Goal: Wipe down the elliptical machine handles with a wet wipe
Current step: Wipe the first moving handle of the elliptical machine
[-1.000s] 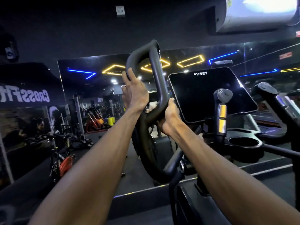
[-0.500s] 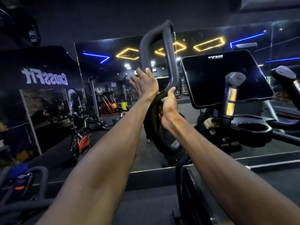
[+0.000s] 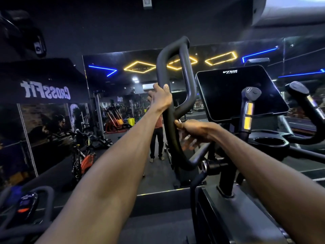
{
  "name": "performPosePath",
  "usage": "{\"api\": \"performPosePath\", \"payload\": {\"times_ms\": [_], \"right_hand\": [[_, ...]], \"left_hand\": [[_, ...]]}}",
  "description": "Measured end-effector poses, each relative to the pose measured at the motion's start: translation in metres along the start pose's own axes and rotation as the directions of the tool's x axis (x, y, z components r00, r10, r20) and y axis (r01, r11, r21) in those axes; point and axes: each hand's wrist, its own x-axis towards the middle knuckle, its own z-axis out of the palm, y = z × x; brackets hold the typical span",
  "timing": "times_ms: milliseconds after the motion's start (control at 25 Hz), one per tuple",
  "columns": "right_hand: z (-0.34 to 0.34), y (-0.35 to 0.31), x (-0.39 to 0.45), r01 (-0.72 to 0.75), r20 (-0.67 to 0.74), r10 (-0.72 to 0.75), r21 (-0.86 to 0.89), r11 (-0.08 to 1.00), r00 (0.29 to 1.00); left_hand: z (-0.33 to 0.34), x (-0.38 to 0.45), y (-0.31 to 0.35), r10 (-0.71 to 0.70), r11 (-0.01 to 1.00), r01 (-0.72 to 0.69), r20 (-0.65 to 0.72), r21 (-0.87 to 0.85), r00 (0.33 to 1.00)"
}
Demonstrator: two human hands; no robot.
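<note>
The elliptical's black looped handle [image 3: 189, 81] rises in the middle of the view. My left hand [image 3: 160, 98] grips the loop's left bar from the left side, thumb up against it. Lower down, my right hand [image 3: 195, 131] holds the bar just under the point where the loop's two bars meet. A small white scrap of the wet wipe [image 3: 179, 121] shows under its thumb; the rest of the wipe is hidden in the palm. The lower fingers are blurred.
The dark console screen [image 3: 237, 92] stands right of the handle, with a short grip with yellow and silver bands [image 3: 248, 111], a cup holder [image 3: 269, 142] and the other moving handle [image 3: 306, 103]. A wall mirror [image 3: 123, 95] ahead reflects a person, and a red spin bike [image 3: 82, 161] stands at the left.
My right hand has slid down the bar below the junction. My left hand stays on the loop's left bar. The view has shifted.
</note>
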Motion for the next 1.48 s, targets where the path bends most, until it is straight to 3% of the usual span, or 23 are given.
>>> {"api": "performPosePath", "payload": {"times_ms": [80,200,320,400,480,560,640,760,920,1000,1080,1160,1240,1320,1400,1480], "right_hand": [[-0.013,-0.015,-0.005,0.021,-0.121,-0.035,-0.116,0.993,0.992],[-0.021,-0.04,0.001,0.08,-0.412,-0.148,-0.179,0.981,0.899],[-0.019,-0.048,0.008,0.103,-0.496,-0.136,-0.092,0.99,0.858],[-0.016,-0.062,0.008,0.202,-0.538,-0.179,-0.018,0.979,0.824],[-0.015,-0.083,0.006,0.353,-0.596,-0.221,0.113,0.929,0.772],[-0.01,-0.103,0.006,0.456,-0.596,-0.234,0.251,0.854,0.768],[-0.002,-0.112,0.006,0.49,-0.605,-0.207,0.348,0.799,0.769],[0.003,-0.115,0.013,0.435,-0.72,-0.136,0.248,0.865,0.68],[-0.006,-0.114,0.033,0.404,-0.797,-0.174,0.094,0.91,0.578],[-0.01,-0.117,0.045,0.398,-0.828,-0.196,0.036,0.917,0.526],[-0.012,-0.123,0.058,0.382,-0.857,-0.23,-0.042,0.923,0.461],[-0.016,-0.131,0.07,0.365,-0.88,-0.267,-0.117,0.923,0.393],[-0.02,-0.138,0.079,0.343,-0.895,-0.299,-0.181,0.922,0.331],[-0.021,-0.143,0.087,0.342,-0.877,-0.365,-0.254,0.905,0.314],[-0.024,-0.147,0.096,0.346,-0.851,-0.43,-0.323,0.881,0.301],[-0.029,-0.15,0.102,0.348,-0.857,-0.446,-0.347,0.871,0.26]], "left_hand": [[-0.01,0.009,-0.005,-0.017,0.999,0.015,-0.042,-0.043,0.999],[-0.025,0.019,-0.013,0.061,0.98,-0.086,-0.142,-0.179,0.988],[-0.043,0.021,-0.019,0.229,0.922,-0.19,0.078,-0.338,0.97],[-0.058,0.013,-0.02,0.352,0.912,-0.255,0.297,-0.32,0.887],[-0.068,0.008,-0.021,0.414,0.908,-0.333,0.427,-0.254,0.804],[-0.079,0.01,-0.025,0.442,0.896,-0.37,0.425,-0.246,0.79],[-0.088,0.017,-0.031,0.449,0.889,-0.375,0.346,-0.262,0.823],[-0.095,0.034,-0.044,0.424,0.884,-0.334,0.264,-0.326,0.866],[-0.088,0.057,-0.054,0.341,0.903,-0.266,0.186,-0.339,0.921],[-0.077,0.073,-0.058,0.273,0.927,-0.258,0.018,-0.272,0.962],[-0.064,0.089,-0.059,0.255,0.946,-0.281,-0.159,-0.162,0.954],[-0.057,0.099,-0.053,0.238,0.943,-0.28,-0.225,-0.179,0.945],[-0.058,0.111,-0.046,0.161,0.93,-0.229,-0.242,-0.288,0.957],[-0.06,0.127,-0.037,0.032,0.862,-0.124,-0.19,-0.492,0.981],[-0.058,0.142,-0.025,-0.06,0.715,0.001,-0.06,-0.699,0.996],[-0.051,0.153,-0.014,-0.068,0.601,0.066,0.031,-0.797,0.997]]}}
